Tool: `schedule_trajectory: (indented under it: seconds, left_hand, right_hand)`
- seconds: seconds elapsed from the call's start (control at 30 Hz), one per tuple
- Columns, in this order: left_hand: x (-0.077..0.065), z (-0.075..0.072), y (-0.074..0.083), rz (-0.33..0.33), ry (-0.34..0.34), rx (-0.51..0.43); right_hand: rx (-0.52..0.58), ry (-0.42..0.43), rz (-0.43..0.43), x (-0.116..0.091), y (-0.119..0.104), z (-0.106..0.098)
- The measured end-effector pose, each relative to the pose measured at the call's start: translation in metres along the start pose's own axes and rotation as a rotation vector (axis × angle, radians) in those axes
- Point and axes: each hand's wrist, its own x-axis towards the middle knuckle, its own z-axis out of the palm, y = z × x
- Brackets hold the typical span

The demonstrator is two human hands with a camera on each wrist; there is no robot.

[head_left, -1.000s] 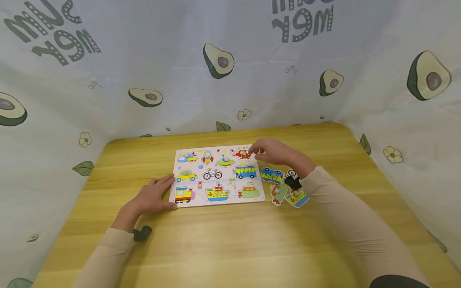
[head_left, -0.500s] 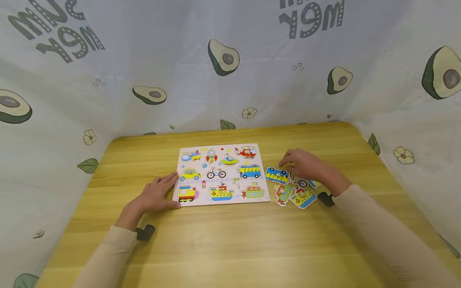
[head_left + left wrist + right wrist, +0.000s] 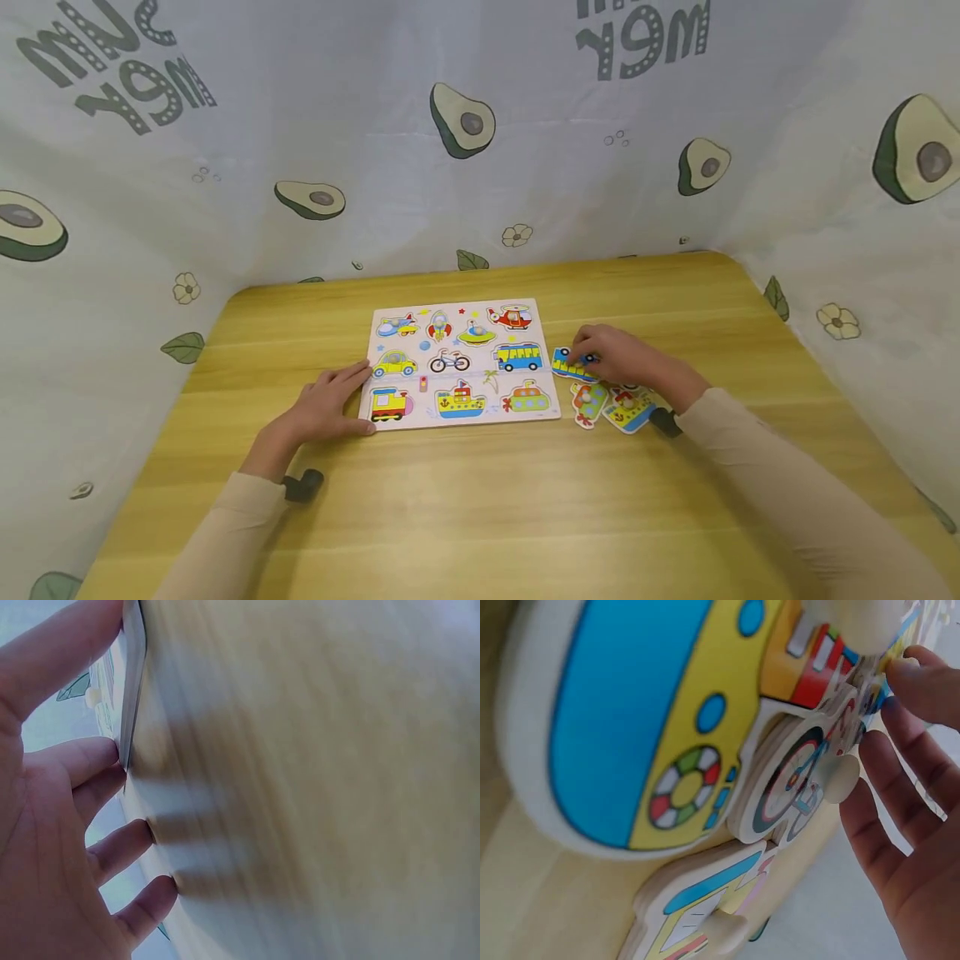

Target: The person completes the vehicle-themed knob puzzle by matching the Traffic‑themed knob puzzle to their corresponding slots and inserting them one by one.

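A wooden knob puzzle board [image 3: 477,379] with vehicle pictures lies in the head view's middle. My left hand [image 3: 326,408] rests against its left edge, fingers spread and mostly straight; the left wrist view shows the thumb and fingertips along that edge. Right of the board, my right hand [image 3: 618,354] pinches the bus piece [image 3: 567,367] from above, its knob hidden by the fingers. Close by lie the submarine piece [image 3: 588,403] and the ship piece [image 3: 628,412]. Under the right hand, the right wrist view shows a bicycle piece [image 3: 787,776] and a train piece [image 3: 694,911].
The helicopter [image 3: 512,317], flying saucer [image 3: 476,333], rocket [image 3: 439,327] and airplane [image 3: 395,325] sit in the board's top row. Both are on a wooden table [image 3: 450,517], with a printed avocado cloth [image 3: 375,108] hanging behind and at the sides.
My right hand has moved from the helicopter at the board's top right corner down to the loose pieces and taken hold of the bus piece. My left hand stays at the board's edge.
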Motion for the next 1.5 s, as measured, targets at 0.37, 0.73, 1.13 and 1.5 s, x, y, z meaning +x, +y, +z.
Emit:
schedule_trajectory:
  seconds: [0.37,0.73,1.13,1.5]
  left_hand:
    - [-0.002,0.006,-0.004,-0.012,0.001,-0.018]
    - [-0.002,0.004,-0.003,-0.028,0.005,-0.023]
    - [-0.002,0.0,0.0,-0.013,0.014,-0.014]
    - [-0.002,0.002,0.0,-0.026,0.01,-0.03]
  right_hand:
    - [-0.024,0.084,0.077,0.006,0.008,-0.007]
    - [-0.027,0.152,0.098,0.005,0.012,-0.014]
    - [0.1,0.211,0.148,0.007,0.007,-0.005]
    - [0.244,0.247,0.139,0.021,-0.009,0.005]
